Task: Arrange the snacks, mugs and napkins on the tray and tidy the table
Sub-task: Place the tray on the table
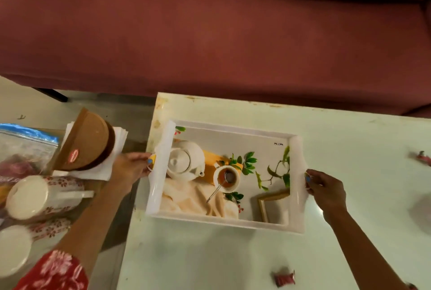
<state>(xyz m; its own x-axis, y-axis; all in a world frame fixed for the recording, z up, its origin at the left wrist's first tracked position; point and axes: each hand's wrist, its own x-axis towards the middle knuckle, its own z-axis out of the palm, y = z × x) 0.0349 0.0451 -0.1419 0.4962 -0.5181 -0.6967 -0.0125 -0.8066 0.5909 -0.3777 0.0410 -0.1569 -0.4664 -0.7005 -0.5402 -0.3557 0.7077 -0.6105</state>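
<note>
A white rectangular tray (297,149) with a printed picture of a teapot, cup and leaves on its floor rests at the left end of the pale table (349,149). My left hand (133,168) grips its left handle and my right hand (326,189) grips its right handle. Nothing real lies in the tray. Two floral mugs (39,196) (21,245) lie to the left, beside a stack of white napkins (93,173) under a brown snack box (88,145). Small red wrapped snacks lie on the table (283,277) (423,158).
A zip bag (25,147) with pink contents sits at the far left on a lower surface. A dark red sofa (210,33) runs along the far side of the table. A faint round white object (422,214) shows at the right edge.
</note>
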